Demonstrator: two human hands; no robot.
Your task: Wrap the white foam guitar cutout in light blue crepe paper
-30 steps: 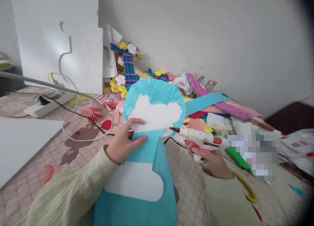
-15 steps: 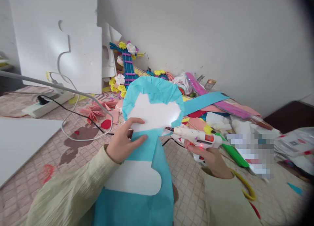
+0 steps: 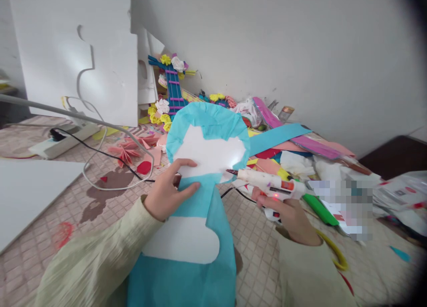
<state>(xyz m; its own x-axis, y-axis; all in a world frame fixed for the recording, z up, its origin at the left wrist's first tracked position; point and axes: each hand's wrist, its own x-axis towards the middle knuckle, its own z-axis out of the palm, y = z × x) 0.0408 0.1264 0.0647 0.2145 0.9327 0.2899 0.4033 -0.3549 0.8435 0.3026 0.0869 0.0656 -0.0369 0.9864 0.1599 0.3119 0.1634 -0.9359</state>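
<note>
A guitar-shaped white foam cutout wrapped in light blue paper (image 3: 207, 120) stands tilted up in front of me. My left hand (image 3: 168, 189) pinches it at the narrow waist, thumb on the white part and fingers on the blue paper. My right hand (image 3: 288, 213) is closed round the grip of a white hot glue gun (image 3: 267, 181). Its red light is on. The dark nozzle points left and sits at the right edge of the cutout's upper round part.
A white power strip (image 3: 63, 140) with black and white cables lies at the left. White foam boards (image 3: 73, 53) lean on the wall. A decorated blue paper guitar (image 3: 171, 86) and heaps of coloured paper scraps (image 3: 287, 147) fill the back. A white sheet (image 3: 30, 187) lies at the left.
The glue gun's nozzle has shifted slightly left and up, closer to the cutout's edge. My left hand has kept its hold.
</note>
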